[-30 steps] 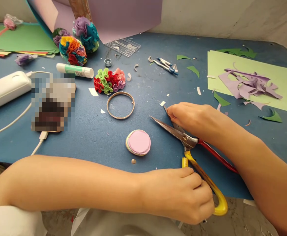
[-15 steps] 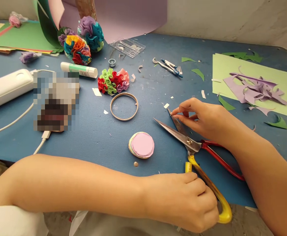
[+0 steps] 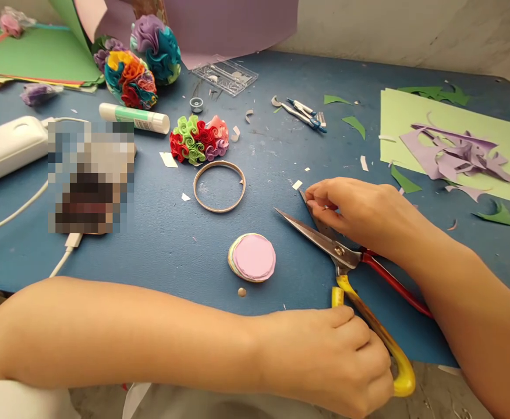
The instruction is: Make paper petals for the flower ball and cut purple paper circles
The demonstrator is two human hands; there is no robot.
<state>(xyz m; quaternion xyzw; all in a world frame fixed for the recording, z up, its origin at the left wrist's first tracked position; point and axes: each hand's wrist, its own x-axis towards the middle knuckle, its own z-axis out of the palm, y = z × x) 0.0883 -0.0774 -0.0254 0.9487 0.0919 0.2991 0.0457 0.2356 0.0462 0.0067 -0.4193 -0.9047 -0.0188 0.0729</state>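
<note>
Large scissors [image 3: 340, 251] lie with blades parted on the blue table, one handle yellow, the other red. My left hand [image 3: 325, 355] is closed over the yellow handle, its fingers curled and its fingertips hidden. Beside the far blade, close to its tip, my right hand [image 3: 346, 203] has thumb and fingers pressed together. Whatever sits between them, if anything, is too small to make out. Left of the blades is a stack of small rounded paper pieces [image 3: 254, 257], pink on top. A thin brown ring [image 3: 219, 210] lies further back.
A curled-paper flower piece [image 3: 199, 139], a glue stick [image 3: 134, 118] and a blurred phone [image 3: 93, 180] on a cable stand left. A compass [image 3: 301, 114] lies behind my right hand. Purple scraps [image 3: 460, 151] cover light green paper [image 3: 499, 125]. Paper flower balls [image 3: 130, 78] are back left.
My right hand's fingers have curled in further, bunching beside the far blade. My left hand keeps its place on the yellow handle. The view has shifted slightly.
</note>
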